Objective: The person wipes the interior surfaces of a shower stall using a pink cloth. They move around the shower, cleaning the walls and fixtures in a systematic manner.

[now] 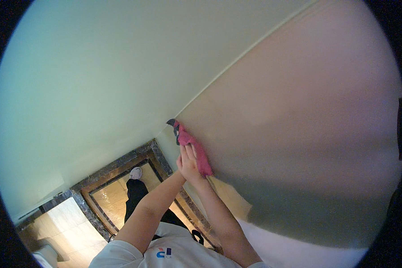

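A crumpled pink cloth [201, 157] with a dark, patterned end lies against a smooth, shiny panel [271, 117], near its seam with a pale wall surface [87, 83]. My right hand [190, 165] presses on the cloth, its fingers extended and close together. My left hand [180, 163] meets it at the cloth's left side; the two hands overlap, and most of the left one is hidden, so its grip cannot be made out.
Below is a tiled floor [114, 204] with a dark marble border [117, 164]. One white shoe [136, 173] stands on it near the corner. A pale, rounded object [47, 254] is at the lower left. A thin light seam [241, 55] runs up between the surfaces.
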`<state>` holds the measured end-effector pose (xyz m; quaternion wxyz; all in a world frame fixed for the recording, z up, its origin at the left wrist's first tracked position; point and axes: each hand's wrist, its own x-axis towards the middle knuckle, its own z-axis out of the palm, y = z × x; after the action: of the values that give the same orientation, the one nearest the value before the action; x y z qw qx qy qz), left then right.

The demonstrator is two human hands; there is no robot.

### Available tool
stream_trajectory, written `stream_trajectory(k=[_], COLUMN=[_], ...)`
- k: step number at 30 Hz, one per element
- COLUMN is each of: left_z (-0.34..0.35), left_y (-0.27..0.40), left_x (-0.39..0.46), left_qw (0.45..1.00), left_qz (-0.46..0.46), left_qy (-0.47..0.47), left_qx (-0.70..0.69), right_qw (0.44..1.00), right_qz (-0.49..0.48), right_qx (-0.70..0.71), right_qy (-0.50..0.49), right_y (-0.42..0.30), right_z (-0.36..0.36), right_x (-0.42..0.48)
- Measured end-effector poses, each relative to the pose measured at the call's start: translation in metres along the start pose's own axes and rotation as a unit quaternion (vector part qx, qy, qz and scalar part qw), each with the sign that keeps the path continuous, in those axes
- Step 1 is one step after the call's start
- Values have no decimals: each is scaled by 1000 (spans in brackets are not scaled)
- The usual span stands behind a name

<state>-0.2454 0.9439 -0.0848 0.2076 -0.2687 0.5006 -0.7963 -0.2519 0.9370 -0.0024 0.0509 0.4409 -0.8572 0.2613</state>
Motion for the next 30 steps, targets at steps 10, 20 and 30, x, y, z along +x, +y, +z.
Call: stream_trajectory(k=[10, 20, 30], left_z=[-56, -122, -105], left_y=[-31, -46, 9], left_x=[-161, -292, -174], left_qw=[939, 738, 798], left_qz=[73, -126, -92], left_qy=[252, 517, 394], left_qx=[220, 415, 447], right_qw=[997, 953, 984], right_qz=[48, 172, 30], right_qx=[-17, -228, -177], right_qy=[-61, -105, -1], right_y=[37, 23, 32], right_z=[-15, -114, -52], right_x=[-165, -331, -194])
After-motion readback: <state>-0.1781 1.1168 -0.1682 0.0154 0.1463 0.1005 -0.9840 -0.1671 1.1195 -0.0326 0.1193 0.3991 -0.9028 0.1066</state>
